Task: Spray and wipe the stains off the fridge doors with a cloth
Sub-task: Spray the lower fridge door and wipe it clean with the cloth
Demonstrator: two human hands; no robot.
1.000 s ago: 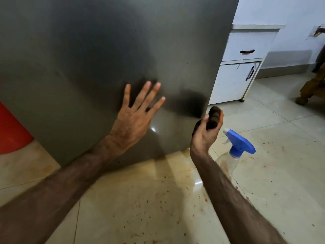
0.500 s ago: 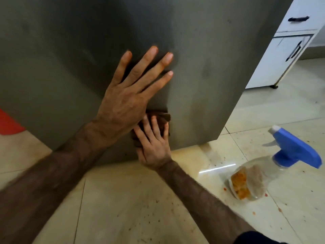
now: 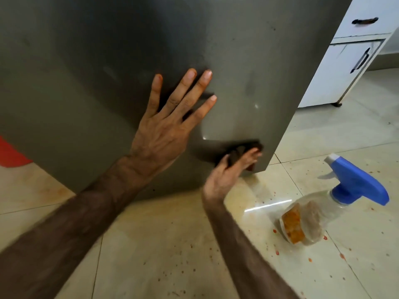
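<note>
Pressing cloth (image 3: pixel 241 151) under right hand (image 3: pixel 228 171) against fridge door (image 3: pixel 108 50).

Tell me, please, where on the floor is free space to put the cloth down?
Free tiles lie between the two forearms, below the fridge door, and also left of the left hand, near the red object. Right of the right hand is crowded: the spray bottle lies there.

White cabinet (image 3: pixel 336 67), red object (image 3: pixel 10 154), speckled tile floor (image 3: pixel 162 244).

No readable text or labels anywhere.
</note>
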